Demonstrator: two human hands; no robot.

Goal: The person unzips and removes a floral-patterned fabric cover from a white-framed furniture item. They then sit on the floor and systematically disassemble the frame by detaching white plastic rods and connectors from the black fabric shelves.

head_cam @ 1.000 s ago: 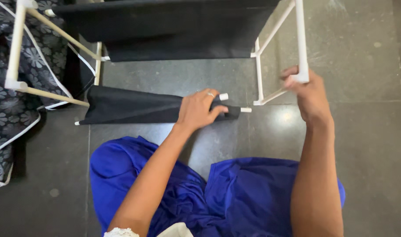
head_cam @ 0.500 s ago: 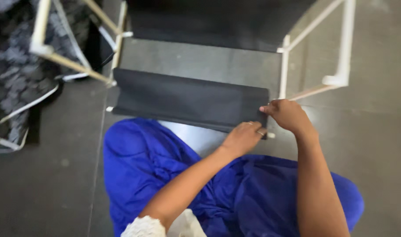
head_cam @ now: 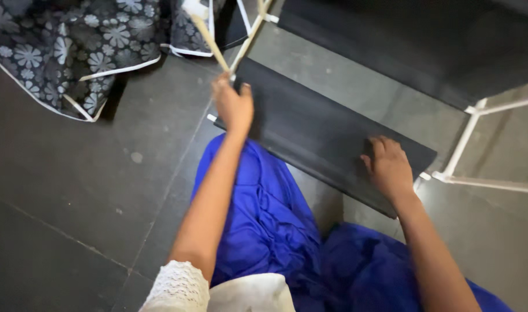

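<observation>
A black fabric shelf panel [head_cam: 316,130] lies spread on the dark floor in front of my blue-clad knees. My left hand [head_cam: 232,103] grips its far left corner, where cream rods [head_cam: 209,36] of the white rack frame [head_cam: 469,138] meet. My right hand [head_cam: 389,166] rests flat, fingers apart, on the panel's right end near a white frame joint. A second black fabric tier [head_cam: 425,43] hangs in the frame beyond.
A dark cloth cover with a pale flower print and white piping [head_cam: 73,49] lies heaped at the upper left. White frame tubes [head_cam: 495,184] run along the floor at the right. Dark stone tiles [head_cam: 73,190] stretch to the left.
The view has swung left. My left hand moved from the panel's right end to its left corner. My right hand let go of the panel's edge and now lies flat on it.
</observation>
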